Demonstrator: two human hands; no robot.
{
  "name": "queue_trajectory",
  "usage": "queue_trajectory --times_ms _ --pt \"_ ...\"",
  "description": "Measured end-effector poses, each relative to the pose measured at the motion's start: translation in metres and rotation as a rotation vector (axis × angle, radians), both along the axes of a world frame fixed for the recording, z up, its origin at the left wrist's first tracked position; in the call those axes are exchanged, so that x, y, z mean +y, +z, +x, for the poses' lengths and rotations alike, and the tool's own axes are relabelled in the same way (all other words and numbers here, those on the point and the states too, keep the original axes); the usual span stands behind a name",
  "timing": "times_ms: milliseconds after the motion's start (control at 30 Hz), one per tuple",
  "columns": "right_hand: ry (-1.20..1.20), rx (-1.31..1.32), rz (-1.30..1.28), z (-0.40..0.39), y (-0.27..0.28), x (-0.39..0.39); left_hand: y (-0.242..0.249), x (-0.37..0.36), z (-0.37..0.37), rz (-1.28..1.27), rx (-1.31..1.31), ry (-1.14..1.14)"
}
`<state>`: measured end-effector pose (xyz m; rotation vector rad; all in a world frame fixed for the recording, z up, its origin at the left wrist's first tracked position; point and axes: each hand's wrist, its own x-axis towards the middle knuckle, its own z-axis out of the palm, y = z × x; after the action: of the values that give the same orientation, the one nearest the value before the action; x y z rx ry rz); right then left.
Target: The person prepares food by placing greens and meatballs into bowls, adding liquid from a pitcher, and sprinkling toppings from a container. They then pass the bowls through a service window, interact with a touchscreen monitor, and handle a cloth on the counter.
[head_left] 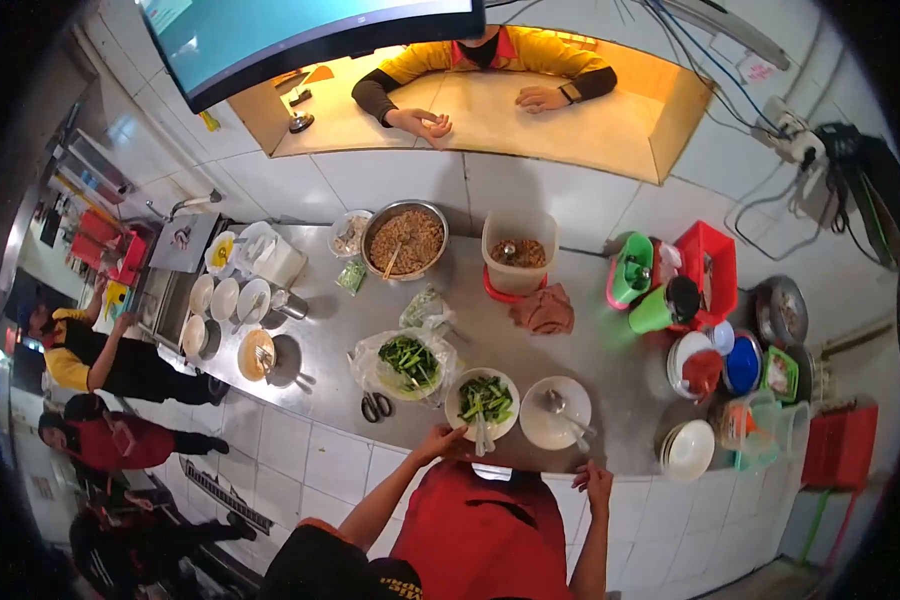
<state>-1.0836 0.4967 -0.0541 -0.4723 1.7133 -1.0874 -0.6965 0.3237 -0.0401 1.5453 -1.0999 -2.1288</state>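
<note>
My left hand [442,441] is at the near left rim of a white bowl [460,420], its fingers closed on the edge. Chopped leafy greens [485,398] fill that bowl, and a pale-handled utensil [484,436] leans over its front. To the right stands another white bowl [538,432] with a metal spoon [558,405] in it. My right hand [594,482] hangs just off the counter's front edge, fingers apart and holding nothing I can see. Left of the bowls are a plastic bag [370,362] of cut greens and black-handled scissors [375,406].
At the back of the steel counter [345,405] stand a large metal bowl [375,245] of brown food and a plastic tub [515,270]. A brown cloth [543,312] lies nearby. Stacked bowls [688,450] sit right. A person [560,97] leans at the hatch; several others are left.
</note>
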Motion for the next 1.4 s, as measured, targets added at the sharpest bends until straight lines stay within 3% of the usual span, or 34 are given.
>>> queue_trajectory --times_ms 67,100,200,267,300,333,367,467,500,833,1000,1133,1233,1300,1400 --pt "0.137 -0.018 0.029 -0.018 -0.026 -0.019 0.004 0.003 -0.003 0.044 0.054 0.026" --pt "0.194 -0.068 0.165 -0.026 -0.02 -0.03 0.023 0.002 -0.012 -0.046 -0.093 0.092" --pt "0.278 -0.268 0.359 -0.043 -0.004 -0.051 0.05 -0.008 -0.024 0.03 -0.125 0.143" --pt "0.307 -0.295 0.444 -0.045 0.003 -0.061 0.023 -0.002 -0.025 0.024 -0.213 0.202" --pt "0.33 -0.313 0.453 -0.047 0.004 -0.061 0.017 0.0 -0.024 0.049 -0.129 0.257" --pt "0.352 -0.331 0.459 -0.047 0.0 -0.063 0.011 0.0 -0.021 0.071 -0.043 0.311" --pt "0.318 -0.303 0.304 -0.042 -0.013 -0.052 0.01 -0.003 -0.017 0.11 -0.111 0.234" --pt "0.456 -0.232 0.465 -0.039 -0.004 -0.061 -0.001 0.0 -0.017 0.18 -0.15 0.329" --pt "0.465 -0.293 0.263 -0.045 -0.015 -0.046 -0.002 0.003 -0.018 0.189 -0.16 0.337" --pt "0.546 -0.218 0.331 -0.053 -0.057 -0.029 0.012 -0.011 -0.03 0.146 -0.118 0.441" --pt "0.649 -0.133 0.339 -0.059 -0.043 -0.034 0.024 -0.015 -0.041 0.097 -0.179 0.442" --pt "0.635 -0.02 0.37 -0.054 -0.037 -0.036 -0.018 -0.006 -0.017 0.14 -0.167 0.368" --pt "0.622 0.101 0.348 -0.047 -0.062 -0.025 0.004 -0.011 -0.025 0.236 -0.07 0.409" --pt "0.598 0.116 0.131 -0.044 -0.06 -0.024 0.021 -0.016 -0.035 0.216 -0.137 0.495" --pt "0.522 0.06 0.357 -0.036 -0.026 -0.042 0.008 -0.008 -0.028 0.197 -0.087 0.501"
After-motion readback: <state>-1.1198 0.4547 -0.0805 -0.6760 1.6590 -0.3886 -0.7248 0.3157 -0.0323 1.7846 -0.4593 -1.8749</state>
